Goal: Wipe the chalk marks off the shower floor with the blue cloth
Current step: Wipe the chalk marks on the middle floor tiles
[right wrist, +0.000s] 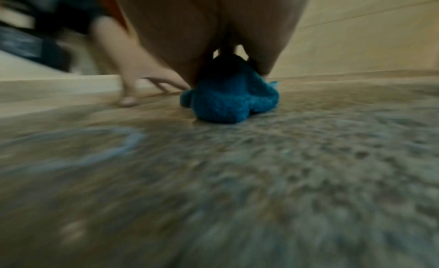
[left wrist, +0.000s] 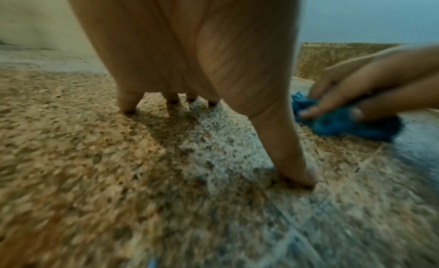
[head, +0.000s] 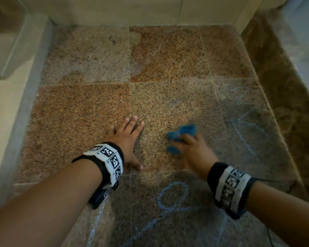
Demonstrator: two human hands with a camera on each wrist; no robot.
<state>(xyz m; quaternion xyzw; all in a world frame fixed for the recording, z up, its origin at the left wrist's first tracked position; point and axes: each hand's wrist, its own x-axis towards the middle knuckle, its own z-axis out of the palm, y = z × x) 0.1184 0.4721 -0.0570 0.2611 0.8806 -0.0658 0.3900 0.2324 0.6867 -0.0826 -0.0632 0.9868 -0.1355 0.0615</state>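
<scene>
The crumpled blue terry cloth lay bunched under the right hand, gripped in its curled fingers, while the left hand pressed flat, fingers spread, on the speckled granite shower floor.

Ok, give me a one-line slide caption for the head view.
Right hand grips the blue cloth on the granite shower floor; left hand braces flat; chalk marks remain.
</scene>
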